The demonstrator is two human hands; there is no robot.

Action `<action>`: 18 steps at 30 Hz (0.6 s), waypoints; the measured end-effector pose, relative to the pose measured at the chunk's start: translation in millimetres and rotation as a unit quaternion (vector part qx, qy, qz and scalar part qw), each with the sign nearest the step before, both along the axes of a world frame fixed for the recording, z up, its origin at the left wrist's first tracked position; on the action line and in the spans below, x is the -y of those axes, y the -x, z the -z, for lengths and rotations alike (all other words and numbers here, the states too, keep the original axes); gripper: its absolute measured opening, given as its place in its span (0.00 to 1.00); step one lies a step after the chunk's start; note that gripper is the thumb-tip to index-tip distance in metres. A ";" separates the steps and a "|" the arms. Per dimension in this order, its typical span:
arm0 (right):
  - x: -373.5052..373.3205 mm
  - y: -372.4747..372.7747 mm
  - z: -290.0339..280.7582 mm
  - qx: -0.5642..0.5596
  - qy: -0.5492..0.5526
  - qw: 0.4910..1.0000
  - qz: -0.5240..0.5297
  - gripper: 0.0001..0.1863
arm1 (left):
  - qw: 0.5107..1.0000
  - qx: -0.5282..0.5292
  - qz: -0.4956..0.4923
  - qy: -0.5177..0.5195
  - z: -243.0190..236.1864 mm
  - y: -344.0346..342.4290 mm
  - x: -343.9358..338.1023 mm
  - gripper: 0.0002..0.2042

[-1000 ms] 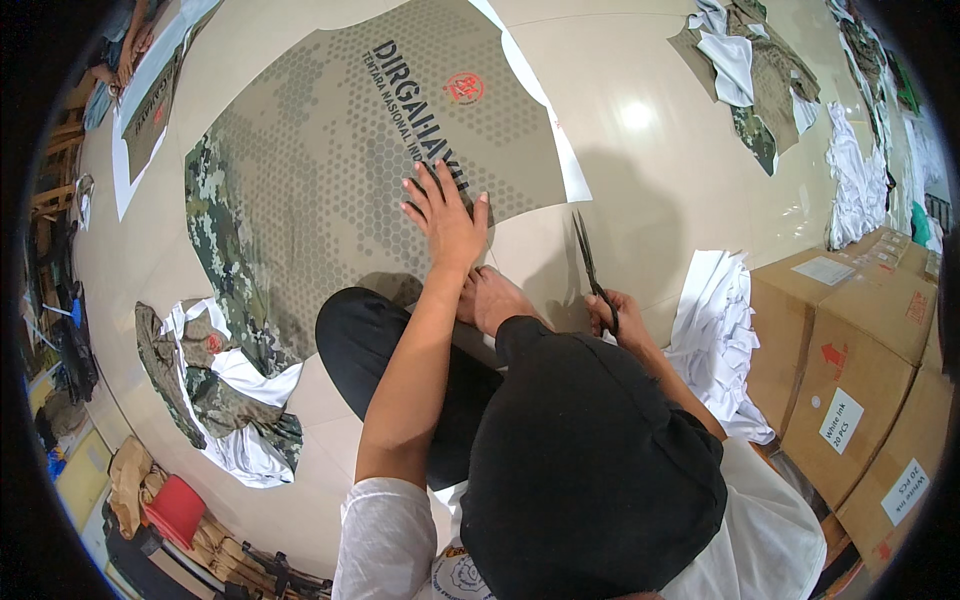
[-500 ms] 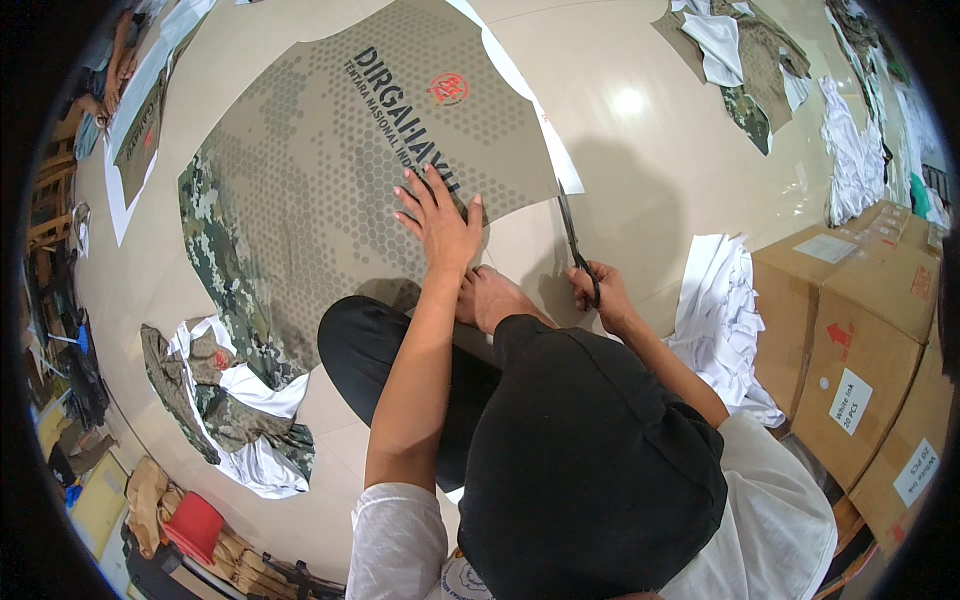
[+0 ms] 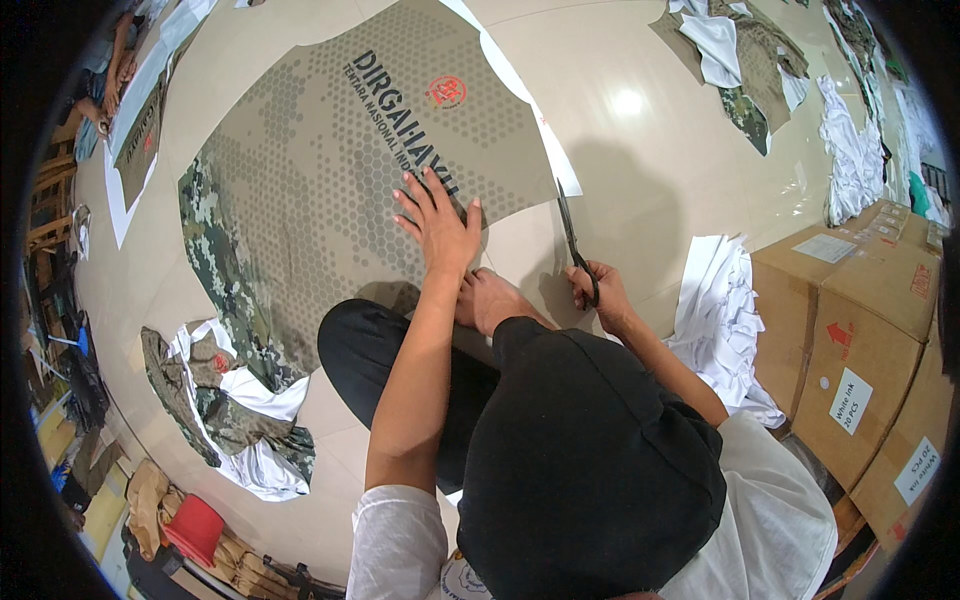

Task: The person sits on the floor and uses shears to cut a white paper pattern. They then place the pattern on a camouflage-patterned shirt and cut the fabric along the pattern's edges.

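Observation:
A large printed fabric panel (image 3: 290, 210), olive-brown with a hexagon pattern, dark lettering, a red emblem and a camouflage edge, lies spread on the floor. My left hand (image 3: 440, 235) rests flat on its lower part, fingers spread over the lettering. At the panel's right corner, the blades of black scissors (image 3: 570, 232) meet the fabric where a white margin (image 3: 555, 160) runs along the edge. My right hand (image 3: 602, 290) grips the scissors' handles. Between my hands, my bare foot (image 3: 497, 303) is near the panel's lower edge.
White fabric scraps (image 3: 718, 320) lie to the right, beside stacked cardboard boxes (image 3: 860, 330). Cut camouflage pieces (image 3: 235, 400) are at the lower left, others (image 3: 745, 60) at the far right. A co-worker's hands (image 3: 115, 85) are over another panel (image 3: 140, 140) at the far left.
The white corner by the scissors has shifted slightly, and the blade tips sit a touch farther up the edge. My left hand stays in place.

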State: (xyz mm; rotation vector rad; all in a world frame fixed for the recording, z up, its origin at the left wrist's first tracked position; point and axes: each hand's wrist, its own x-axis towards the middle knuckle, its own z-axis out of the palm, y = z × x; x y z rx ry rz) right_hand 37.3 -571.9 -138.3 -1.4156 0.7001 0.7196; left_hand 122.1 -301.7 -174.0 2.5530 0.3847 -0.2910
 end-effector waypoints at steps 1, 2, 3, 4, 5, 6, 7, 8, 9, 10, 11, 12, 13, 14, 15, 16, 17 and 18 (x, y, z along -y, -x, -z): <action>0.1 0.0 0.2 0.001 -0.001 1.000 -0.001 0.17 | 1.000 0.000 0.001 -0.002 0.1 0.0 -0.2 0.47; 0.1 0.0 0.4 0.001 -0.002 1.000 -0.002 0.17 | 1.000 0.001 0.001 -0.004 0.2 -0.1 -0.3 0.47; 0.1 -0.1 0.6 0.002 -0.003 1.000 -0.004 0.17 | 1.000 0.002 0.002 -0.005 0.2 -0.1 -0.5 0.47; -0.1 -0.3 0.2 0.002 -0.002 1.000 -0.006 0.17 | 1.000 -0.001 0.002 -0.004 -0.8 -0.2 -0.3 0.47; -0.2 -0.6 -0.3 0.001 -0.001 1.000 -0.008 0.17 | 1.000 -0.004 0.002 -0.002 -1.8 -0.3 -0.1 0.47; -0.5 -0.8 -0.7 0.001 0.000 1.000 -0.009 0.17 | 1.000 -0.006 0.002 0.000 -2.7 -0.5 0.2 0.47; -1.0 -0.9 -0.5 -0.001 0.001 1.000 -0.009 0.17 | 1.000 -0.006 0.002 -0.004 -2.0 -0.4 0.0 0.47; -1.5 -1.0 -0.3 -0.002 0.002 1.000 -0.008 0.17 | 1.000 -0.006 0.002 -0.007 -1.2 -0.4 -0.2 0.47; -1.8 -1.1 -0.2 -0.004 0.003 1.000 -0.007 0.17 | 1.000 -0.005 0.003 -0.011 -0.4 -0.5 -0.5 0.47; -1.7 -0.8 0.3 -0.002 0.001 1.000 -0.006 0.17 | 1.000 -0.007 0.003 -0.009 0.5 -0.5 -1.1 0.47; -1.4 -0.5 0.7 0.001 -0.001 1.000 -0.005 0.17 | 1.000 -0.009 0.004 -0.007 1.4 -0.6 -1.7 0.47; -1.2 -0.2 1.1 0.003 -0.003 1.000 -0.004 0.17 | 1.000 -0.011 0.005 -0.006 2.2 -0.4 -2.1 0.48; -1.2 0.1 1.4 0.004 -0.003 1.000 -0.004 0.17 | 1.000 -0.010 0.005 -0.005 2.3 -0.1 -2.2 0.48; -1.2 0.2 1.8 0.004 -0.003 1.000 -0.003 0.17 | 1.000 -0.009 0.005 -0.004 2.3 0.2 -2.3 0.48; -1.2 0.3 2.2 0.005 -0.003 1.000 -0.003 0.17 | 1.000 -0.008 0.004 -0.003 2.3 0.5 -2.4 0.48; -0.5 0.5 3.1 0.007 -0.002 1.000 -0.003 0.17 | 1.000 -0.005 0.004 -0.004 2.0 0.3 -1.7 0.48; 0.1 0.6 4.1 0.009 -0.001 1.000 -0.004 0.17 | 1.000 -0.002 0.003 -0.006 1.7 0.1 -0.8 0.48; 0.6 0.7 5.1 0.011 0.001 1.000 -0.005 0.17 | 1.000 0.000 0.003 -0.007 1.3 -0.1 -0.3 0.47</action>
